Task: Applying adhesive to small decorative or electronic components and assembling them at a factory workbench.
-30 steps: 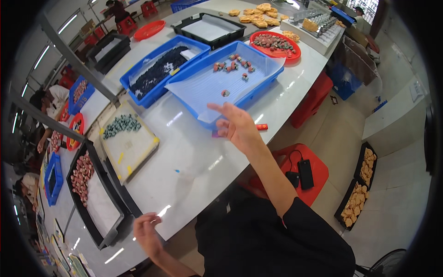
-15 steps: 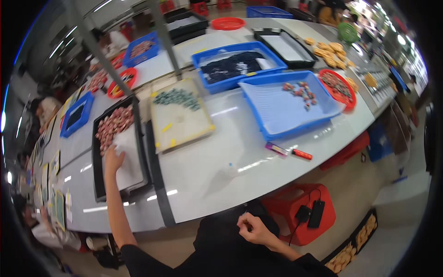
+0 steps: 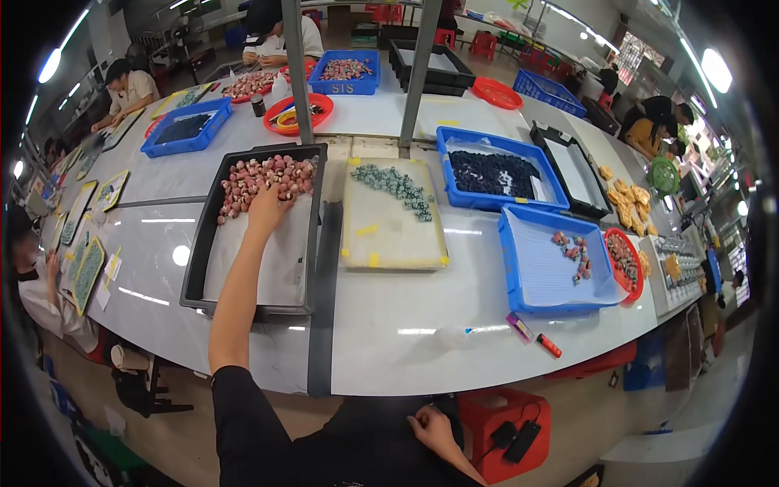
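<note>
My left hand (image 3: 268,213) reaches into a black tray (image 3: 195,272) and touches a heap of small round pink pieces (image 3: 250,182) at its far end. Its thumb stands apart from the fingers, whose tips are partly lost among the pieces. White sheeting (image 3: 284,252) lines the near part of that tray. Close to my lap, my right hand (image 3: 434,428) is closed with the fingers curled; whatever it may hold is hidden. Right of the black tray, a pale yellow board (image 3: 389,239) carries small green-patterned pieces (image 3: 393,188).
Blue trays hold dark pieces (image 3: 491,172) and a few pink pieces (image 3: 578,258). A purple packet (image 3: 520,327) and a red lighter-like item (image 3: 549,346) lie near the table edge. Metal posts (image 3: 419,73) rise behind the board. A red stool (image 3: 487,402) stands beside me; co-workers sit at left.
My left hand has moved farther up the black tray into the pink pieces. My right hand stays near my lap. The view has swung left, so the table appears shifted right.
</note>
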Tool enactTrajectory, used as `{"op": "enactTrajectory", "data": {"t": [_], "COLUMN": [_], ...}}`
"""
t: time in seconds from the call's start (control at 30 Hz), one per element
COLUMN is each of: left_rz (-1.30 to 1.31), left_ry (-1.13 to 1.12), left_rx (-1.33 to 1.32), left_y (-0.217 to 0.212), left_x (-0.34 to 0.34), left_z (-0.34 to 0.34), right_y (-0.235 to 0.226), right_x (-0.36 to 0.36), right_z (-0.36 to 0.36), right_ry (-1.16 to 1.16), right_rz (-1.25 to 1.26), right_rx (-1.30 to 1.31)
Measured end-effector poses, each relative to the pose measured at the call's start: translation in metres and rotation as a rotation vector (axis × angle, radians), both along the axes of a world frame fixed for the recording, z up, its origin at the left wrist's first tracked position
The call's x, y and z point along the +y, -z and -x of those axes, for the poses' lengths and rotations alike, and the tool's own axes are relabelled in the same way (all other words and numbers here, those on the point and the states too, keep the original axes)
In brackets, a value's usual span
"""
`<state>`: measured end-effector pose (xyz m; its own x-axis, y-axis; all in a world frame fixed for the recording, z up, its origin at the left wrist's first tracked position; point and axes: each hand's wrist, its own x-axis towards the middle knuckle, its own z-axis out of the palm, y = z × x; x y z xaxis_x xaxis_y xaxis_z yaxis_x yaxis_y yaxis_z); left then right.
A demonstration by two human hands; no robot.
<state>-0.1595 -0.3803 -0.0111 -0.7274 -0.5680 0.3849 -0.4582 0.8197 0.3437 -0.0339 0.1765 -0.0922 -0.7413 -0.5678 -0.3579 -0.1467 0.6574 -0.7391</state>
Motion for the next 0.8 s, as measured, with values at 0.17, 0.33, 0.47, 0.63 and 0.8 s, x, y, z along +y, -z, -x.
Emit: {"op": "enactTrajectory", "data": {"t": [0.17,0.33,0.47,0.63,0.8], "left_rz": [-0.034,-1.077,-1.745,-1.879,-0.855], "left_ry": [0.040,-0.051,0.097,0.502,0.517], "left_rx": [-0.001,0.377,0.756,0.734,0.162], "left_y": [0.001,-0.004,-0.024,-0.049,-0.034], "left_x": [-0.012,-0.021,-0.024,-0.016,0.038], "left_z": [-0.003,0.004,-0.004,0.025,0.105], "right_y": [0.027,0.025,0.024,0.029,0.033], "right_x": [-0.044,-0.061,-0.071,-0.077,-0.065], "right_z": [0.042,0.063,0.069,0.070,0.081], "right_ry": [-0.086,-0.068,-0.041,0.010,0.058], "right_rz": [-0.028,-0.057,0.007,0.071,0.098], "right_rx": [0.836,0.831,0.801,0.751,0.722]}}
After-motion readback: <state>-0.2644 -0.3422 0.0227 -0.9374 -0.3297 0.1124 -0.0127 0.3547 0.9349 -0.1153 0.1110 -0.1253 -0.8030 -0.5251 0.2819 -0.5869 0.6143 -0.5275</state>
